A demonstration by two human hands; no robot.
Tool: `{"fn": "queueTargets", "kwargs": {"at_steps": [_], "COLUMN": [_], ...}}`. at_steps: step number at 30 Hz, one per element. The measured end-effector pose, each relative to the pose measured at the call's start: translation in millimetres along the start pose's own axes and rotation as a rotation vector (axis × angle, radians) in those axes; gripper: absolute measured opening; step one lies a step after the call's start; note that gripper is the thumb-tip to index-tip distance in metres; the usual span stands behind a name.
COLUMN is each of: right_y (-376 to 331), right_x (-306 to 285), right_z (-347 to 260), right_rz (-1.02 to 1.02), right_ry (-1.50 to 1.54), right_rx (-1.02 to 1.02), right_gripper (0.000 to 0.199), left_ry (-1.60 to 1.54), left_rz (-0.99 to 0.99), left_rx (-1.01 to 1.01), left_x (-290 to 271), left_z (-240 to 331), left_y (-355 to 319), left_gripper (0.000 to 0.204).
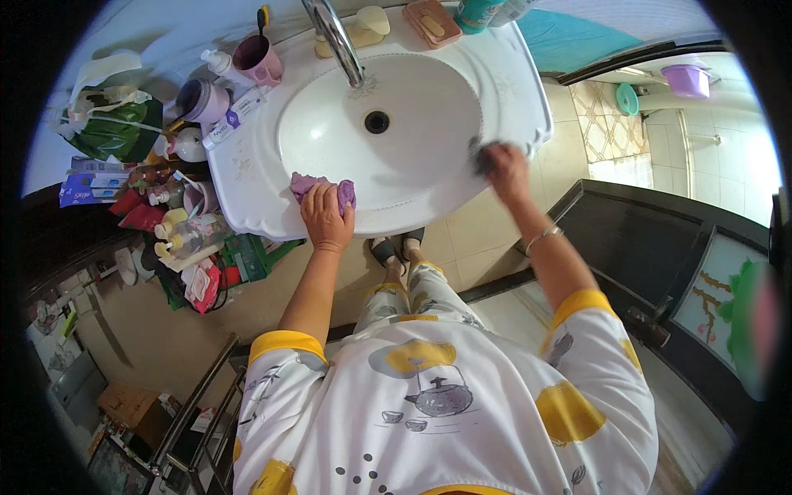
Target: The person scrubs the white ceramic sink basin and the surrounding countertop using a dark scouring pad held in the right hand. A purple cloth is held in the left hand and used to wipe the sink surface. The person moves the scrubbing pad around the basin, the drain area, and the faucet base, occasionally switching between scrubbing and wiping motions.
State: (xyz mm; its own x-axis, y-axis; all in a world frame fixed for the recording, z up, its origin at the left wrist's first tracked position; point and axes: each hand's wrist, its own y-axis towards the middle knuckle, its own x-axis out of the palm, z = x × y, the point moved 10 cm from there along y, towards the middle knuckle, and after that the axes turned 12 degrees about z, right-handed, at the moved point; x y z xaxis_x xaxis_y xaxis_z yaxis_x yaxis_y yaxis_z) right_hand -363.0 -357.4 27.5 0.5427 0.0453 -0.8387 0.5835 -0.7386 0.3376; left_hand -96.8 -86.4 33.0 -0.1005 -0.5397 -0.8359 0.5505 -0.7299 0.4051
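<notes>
My left hand [327, 216] presses a purple cloth [312, 186] onto the front left rim of the white sink [462, 194]. At the sink's right rim my right hand [506, 168] grips a small dark scrubber [480, 157]; a thin bracelet circles that wrist. The basin has a dark drain [377, 122] in its middle and a chrome tap [333, 35] arching over it from the back.
A pink cup [258, 58] with a toothbrush, a toothpaste tube [235, 118] and jars crowd the sink's left edge. Bottles and packets fill a low shelf [177, 239] at left. A soap dish [432, 20] sits at the back. A dark door [660, 264] stands at right.
</notes>
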Motion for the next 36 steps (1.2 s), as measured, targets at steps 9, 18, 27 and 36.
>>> {"fn": "queueTargets", "kwargs": {"at_steps": [9, 18, 27, 36], "right_y": [-64.8, -36.9, 133.1, 37.6], "right_x": [32.0, -1.0, 36.9, -4.6], "right_z": [-154.6, -75.8, 5.8, -3.6], "right_rz": [-0.081, -0.039, 0.062, -0.234], "right_ry": [0.186, 0.01, -0.085, 0.036], "right_rx": [-0.039, 0.023, -0.006, -0.11], "right_gripper": [0.052, 0.06, 0.058, 0.065], "left_ry": [0.02, 0.004, 0.07, 0.09], "left_rz": [0.004, 0.023, -0.036, -0.082], "left_rx": [0.006, 0.006, 0.004, -0.038], "left_x": [-2.2, -1.3, 2.3, 2.2], "left_z": [-1.0, 2.9, 1.2, 5.2], "left_y": [0.1, 1.2, 2.9, 1.5], "left_gripper": [0.042, 0.043, 0.046, 0.046]}}
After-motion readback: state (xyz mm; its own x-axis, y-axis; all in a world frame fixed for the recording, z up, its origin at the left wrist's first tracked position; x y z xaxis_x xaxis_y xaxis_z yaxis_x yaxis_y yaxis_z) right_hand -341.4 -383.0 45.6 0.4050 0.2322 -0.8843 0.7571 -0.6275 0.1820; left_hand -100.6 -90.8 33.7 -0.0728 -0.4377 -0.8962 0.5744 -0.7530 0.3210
